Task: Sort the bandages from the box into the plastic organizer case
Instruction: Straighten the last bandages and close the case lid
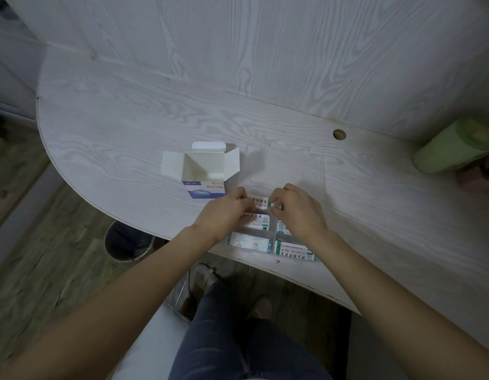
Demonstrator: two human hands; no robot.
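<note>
Pinched between left hand [224,212] and right hand [295,209]: a bandage [259,202], spanning the gap over the organizer case [273,237]. Nearer, more bandages [250,242] lying in its compartments. Far left, the open box [203,171] upright on the table [114,138].

Table [128,127] left and far of the box [203,171] is bare, wide room for a hand there. Box stands upright with flaps spread, just left of the plastic organizer case [265,234], blocking a sideways sweep from that side. Both hands, left hand [226,215] and right hand [295,209], crowd over the case's far compartments. Green roll [454,146] (lying on its side) blocks the far right edge; bare strip between it and the case
</note>
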